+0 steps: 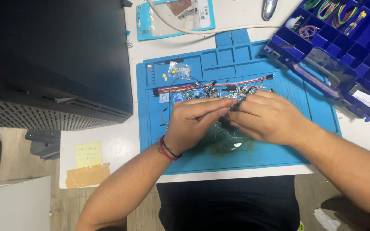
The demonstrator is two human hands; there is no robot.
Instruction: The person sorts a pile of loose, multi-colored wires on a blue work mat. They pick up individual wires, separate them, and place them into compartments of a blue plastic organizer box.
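Both hands pinched together on a small wire-legged component over the blue mat.

Component [232, 104] is tiny, mostly hidden between fingertips; left hand [192, 124] and right hand [265, 116] meet on it above the blue work mat [279, 149]. Looks light, with thin bendy leads that are easily kinked; best gripped by the body, not the legs. Loose parts pile [228, 92] and jumper wires [219, 84] just behind; purple organiser box [343, 51] on the tabletop [112, 145] far right.

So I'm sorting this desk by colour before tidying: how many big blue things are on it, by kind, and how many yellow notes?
Flat blue silicone work mat: 1
Dark blue plastic compartment box: 1
Light blue flat packet: 1
Yellow paper sticky note: 1
Total: 4
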